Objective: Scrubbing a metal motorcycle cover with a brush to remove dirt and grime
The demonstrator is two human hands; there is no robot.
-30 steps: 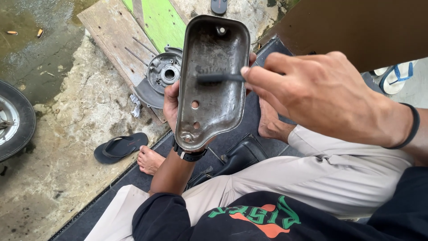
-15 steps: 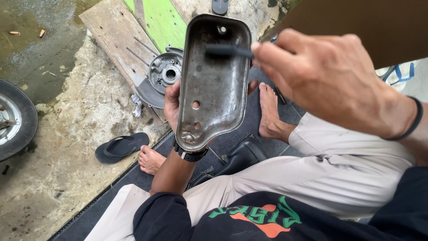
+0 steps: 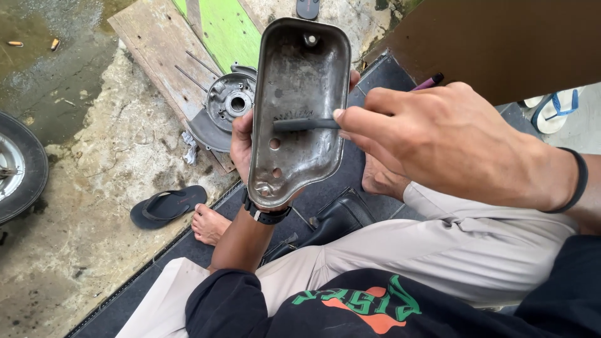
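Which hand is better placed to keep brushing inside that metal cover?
Probably the right hand: it grips the brush, whose bristles lie against the metal cover. The left hand supports it from behind.

Outdoor roadside repair spot, seemingly for motorcycles: cracked wet concrete ground [image 3: 81, 188], wheel with tyre [image 3: 19, 166], metal hub part [image 3: 228, 103] on worn planks [image 3: 159, 44], stray sandal [image 3: 166, 205]

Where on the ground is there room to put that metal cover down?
Bare concrete lies between the flip-flop and the wheel. It is crowded by the plank, where the round engine part and thin rods sit. The left hand holds the metal cover; the right hand holds a brush.
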